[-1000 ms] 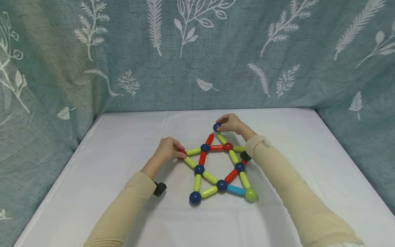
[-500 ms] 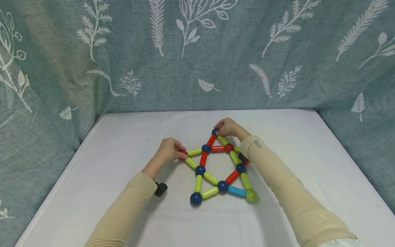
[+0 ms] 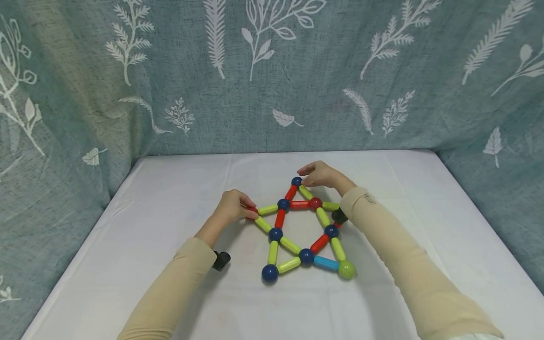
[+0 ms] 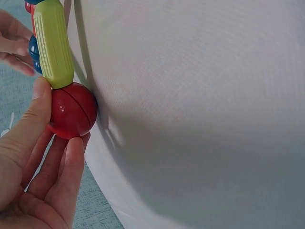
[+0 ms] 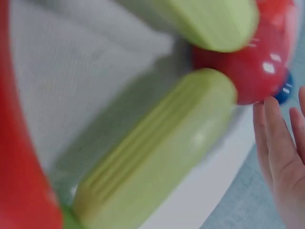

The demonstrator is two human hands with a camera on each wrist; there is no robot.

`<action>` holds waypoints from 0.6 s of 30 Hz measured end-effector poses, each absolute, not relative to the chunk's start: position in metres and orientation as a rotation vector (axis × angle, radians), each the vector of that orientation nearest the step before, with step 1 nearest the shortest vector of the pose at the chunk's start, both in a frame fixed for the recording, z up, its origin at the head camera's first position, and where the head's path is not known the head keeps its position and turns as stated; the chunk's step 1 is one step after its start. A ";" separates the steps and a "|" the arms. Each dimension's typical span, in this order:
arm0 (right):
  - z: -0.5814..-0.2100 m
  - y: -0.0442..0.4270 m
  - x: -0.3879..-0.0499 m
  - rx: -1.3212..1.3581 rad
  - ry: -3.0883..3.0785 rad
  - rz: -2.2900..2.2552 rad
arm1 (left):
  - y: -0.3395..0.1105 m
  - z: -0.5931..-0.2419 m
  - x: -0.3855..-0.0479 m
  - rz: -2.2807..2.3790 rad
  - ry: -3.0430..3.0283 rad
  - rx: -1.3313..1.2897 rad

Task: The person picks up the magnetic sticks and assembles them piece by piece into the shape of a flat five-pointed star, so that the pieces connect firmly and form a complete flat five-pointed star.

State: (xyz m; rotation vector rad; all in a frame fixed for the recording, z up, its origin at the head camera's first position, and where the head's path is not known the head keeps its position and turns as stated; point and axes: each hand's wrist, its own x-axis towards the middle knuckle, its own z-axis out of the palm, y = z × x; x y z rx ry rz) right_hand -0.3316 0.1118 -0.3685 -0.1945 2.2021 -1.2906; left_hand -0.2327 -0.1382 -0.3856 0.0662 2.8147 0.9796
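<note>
A star-shaped frame of coloured magnetic rods and balls lies on the table. My left hand pinches the red ball at its left point between thumb and fingers, with a lime rod joined to that ball. At the far point sits a dark blue ball, where a red rod and a lime rod meet. My right hand is just right of this blue ball, its fingers loosened. Whether the thumb still touches the ball I cannot tell. The star's right point is mostly hidden by my right wrist.
A white cloth covers the table, with a leaf-patterned green curtain behind it. The frame's near points hold a dark blue ball and a lime ball. A black wrist camera shows beside my left sleeve.
My right hand has lowered the blue ball onto the ends of the red and lime rods, then loosened and drawn back slightly right. My left hand has stayed on the red ball.
</note>
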 end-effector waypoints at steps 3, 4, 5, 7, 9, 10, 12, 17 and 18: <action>-0.364 0.126 -0.326 -0.229 2.149 -1.365 | -0.138 -0.386 -0.234 0.982 2.813 0.079; -0.363 0.132 -0.323 -0.242 2.148 -1.376 | -0.138 -0.386 -0.234 0.985 2.812 0.086; -0.361 0.139 -0.319 -0.253 2.142 -1.389 | -0.137 -0.386 -0.234 0.986 2.811 0.095; -0.360 0.152 -0.311 -0.279 2.155 -1.390 | -0.137 -0.386 -0.234 0.986 2.810 0.115; -0.359 0.165 -0.302 -0.302 2.174 -1.383 | -0.137 -0.385 -0.234 0.986 2.814 0.125; -0.360 0.172 -0.297 -0.311 2.187 -1.378 | -0.137 -0.385 -0.234 0.985 2.813 0.125; -0.363 0.185 -0.287 -0.326 2.205 -1.380 | -0.138 -0.385 -0.233 0.983 2.816 0.127; -0.376 0.209 -0.261 -0.353 2.302 -1.390 | -0.143 -0.385 -0.231 0.972 2.834 0.122; -0.379 0.212 -0.256 -0.358 2.324 -1.397 | -0.143 -0.385 -0.231 0.969 2.838 0.125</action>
